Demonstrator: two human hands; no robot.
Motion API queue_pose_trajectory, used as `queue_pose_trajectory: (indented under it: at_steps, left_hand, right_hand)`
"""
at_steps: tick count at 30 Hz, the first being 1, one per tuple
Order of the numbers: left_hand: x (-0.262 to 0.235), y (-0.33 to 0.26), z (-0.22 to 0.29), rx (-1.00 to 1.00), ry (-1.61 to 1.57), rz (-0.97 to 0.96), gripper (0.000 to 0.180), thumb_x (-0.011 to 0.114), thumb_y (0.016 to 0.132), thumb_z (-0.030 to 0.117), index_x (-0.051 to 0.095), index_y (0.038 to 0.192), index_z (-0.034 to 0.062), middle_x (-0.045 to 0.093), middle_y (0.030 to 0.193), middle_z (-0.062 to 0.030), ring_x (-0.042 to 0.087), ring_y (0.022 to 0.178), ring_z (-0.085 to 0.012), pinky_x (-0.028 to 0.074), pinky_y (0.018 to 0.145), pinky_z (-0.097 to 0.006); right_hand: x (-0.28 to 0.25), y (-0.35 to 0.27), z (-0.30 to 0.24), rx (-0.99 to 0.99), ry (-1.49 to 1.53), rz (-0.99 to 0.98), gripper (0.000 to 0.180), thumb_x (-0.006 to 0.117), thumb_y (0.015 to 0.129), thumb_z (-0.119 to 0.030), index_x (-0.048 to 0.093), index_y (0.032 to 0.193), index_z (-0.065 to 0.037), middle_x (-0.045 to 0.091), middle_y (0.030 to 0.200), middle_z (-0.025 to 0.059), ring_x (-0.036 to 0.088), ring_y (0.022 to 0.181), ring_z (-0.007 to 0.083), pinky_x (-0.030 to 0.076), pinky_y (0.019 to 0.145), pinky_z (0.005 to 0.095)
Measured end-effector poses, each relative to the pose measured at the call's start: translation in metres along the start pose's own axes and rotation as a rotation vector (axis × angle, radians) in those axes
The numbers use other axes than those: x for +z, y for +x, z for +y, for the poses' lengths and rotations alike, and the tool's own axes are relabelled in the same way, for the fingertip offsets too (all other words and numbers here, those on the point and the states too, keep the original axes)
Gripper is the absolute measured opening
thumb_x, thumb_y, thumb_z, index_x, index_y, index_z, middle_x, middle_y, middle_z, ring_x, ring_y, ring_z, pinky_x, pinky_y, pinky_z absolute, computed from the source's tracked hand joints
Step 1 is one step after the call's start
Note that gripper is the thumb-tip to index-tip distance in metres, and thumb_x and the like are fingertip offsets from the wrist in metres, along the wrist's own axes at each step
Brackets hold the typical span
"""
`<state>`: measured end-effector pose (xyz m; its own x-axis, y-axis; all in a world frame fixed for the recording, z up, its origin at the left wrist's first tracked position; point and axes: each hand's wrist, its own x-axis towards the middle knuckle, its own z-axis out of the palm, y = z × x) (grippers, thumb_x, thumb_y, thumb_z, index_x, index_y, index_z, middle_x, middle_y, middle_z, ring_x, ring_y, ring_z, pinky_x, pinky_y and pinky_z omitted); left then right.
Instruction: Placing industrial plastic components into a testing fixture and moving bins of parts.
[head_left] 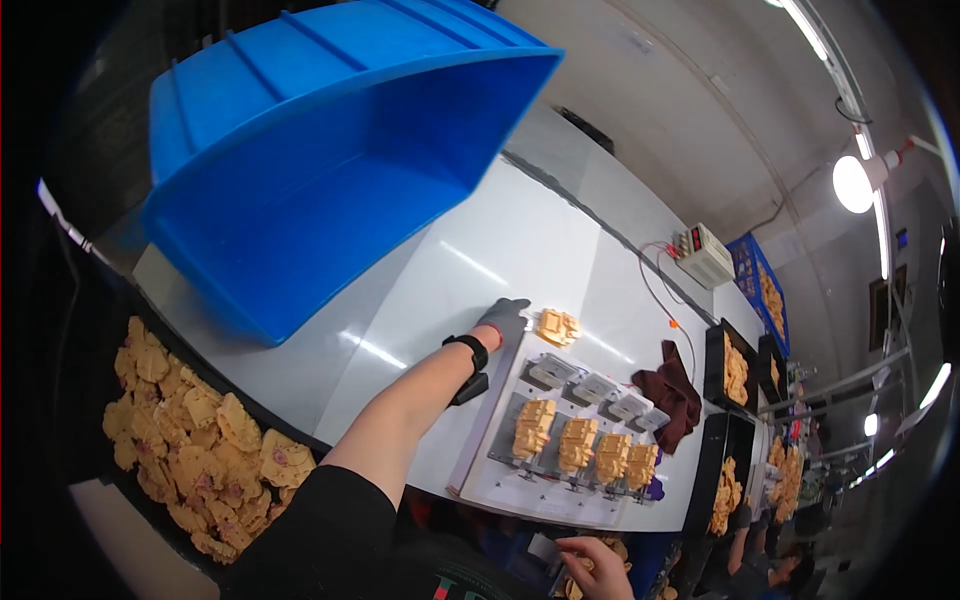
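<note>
A blue bin (330, 200) lay on its side, mouth toward the desk (400, 330); a black tub (300, 440) at left held heaped tan pieces (190, 440), and black trays (708, 445) at right held more. The tan part (557, 327) lay on the desk beyond the white fixture (480, 470), its longer side running roughly left to right. The left hand (508, 318) was just beside it; whether its fingers gripped anything, I cannot tell. 4 seated parts (578, 444) pointed lengthwise toward the person. The fixture stood between the tan part and the right hand (600, 570), whose finger closure was unclear. A brown cloth (678, 395) lay right.
</note>
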<state>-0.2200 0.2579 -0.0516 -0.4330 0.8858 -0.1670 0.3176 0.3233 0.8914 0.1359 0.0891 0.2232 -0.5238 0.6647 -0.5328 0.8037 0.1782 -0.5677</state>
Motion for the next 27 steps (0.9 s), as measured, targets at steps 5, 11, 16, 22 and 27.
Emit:
queue_pose_trajectory:
  at_steps: [5,11,16,22,27]
  left_hand:
    - [-0.036,-0.112,0.017,0.0,-0.225,0.286,0.044,0.058,0.084,0.03,0.056,0.121,0.0061,0.055,0.118,-0.0248,0.051,0.113,-0.0366,0.041,0.098,-0.039]
    - [-0.049,-0.254,0.052,0.155,-0.403,0.341,0.043,0.057,0.088,0.023,0.052,0.126,0.0039,0.059,0.112,-0.0202,0.059,0.1,-0.0297,0.046,0.089,-0.035]
    - [-0.076,-0.368,0.055,-0.018,-0.533,0.321,0.044,0.057,0.09,0.024,0.05,0.129,0.0041,0.055,0.12,-0.0176,0.053,0.111,-0.027,0.043,0.095,-0.033]
    - [-0.046,-0.493,0.06,-0.224,-0.492,0.602,0.046,0.058,0.091,0.027,0.049,0.13,0.0049,0.058,0.112,-0.0127,0.058,0.093,-0.0177,0.047,0.083,-0.029]
    - [0.028,-0.561,0.081,-0.403,-0.597,0.803,0.041,0.054,0.093,0.02,0.049,0.13,0.0023,0.058,0.117,-0.0114,0.055,0.105,-0.0152,0.044,0.089,-0.027]
  right_hand:
    - [-0.017,0.074,-0.084,-0.673,-0.246,-0.081,0.021,0.064,0.082,-0.005,0.063,0.103,-0.003,0.065,0.099,0.0109,0.061,0.094,0.0259,0.047,0.083,0.033]
    - [0.035,0.141,-0.221,-0.795,0.513,-0.345,0.032,0.044,0.097,-0.019,0.048,0.126,-0.004,0.056,0.121,0.0088,0.053,0.108,0.0158,0.041,0.086,0.0273]
    - [0.086,0.187,-0.329,-0.605,0.985,-0.635,0.083,0.056,0.086,-0.056,0.027,0.14,0.0,0.046,0.134,0.0139,0.049,0.119,0.0199,0.041,0.093,0.0307]
    - [0.116,0.246,-0.4,-0.441,1.176,-0.855,0.063,0.069,0.081,-0.04,0.041,0.124,-0.003,0.054,0.116,0.0135,0.055,0.105,0.0227,0.046,0.088,0.0358]
    - [0.121,0.306,-0.447,-0.493,1.066,-1.011,0.032,0.06,0.083,-0.018,0.047,0.107,-0.002,0.06,0.098,0.0161,0.059,0.096,0.0274,0.048,0.087,0.0423]
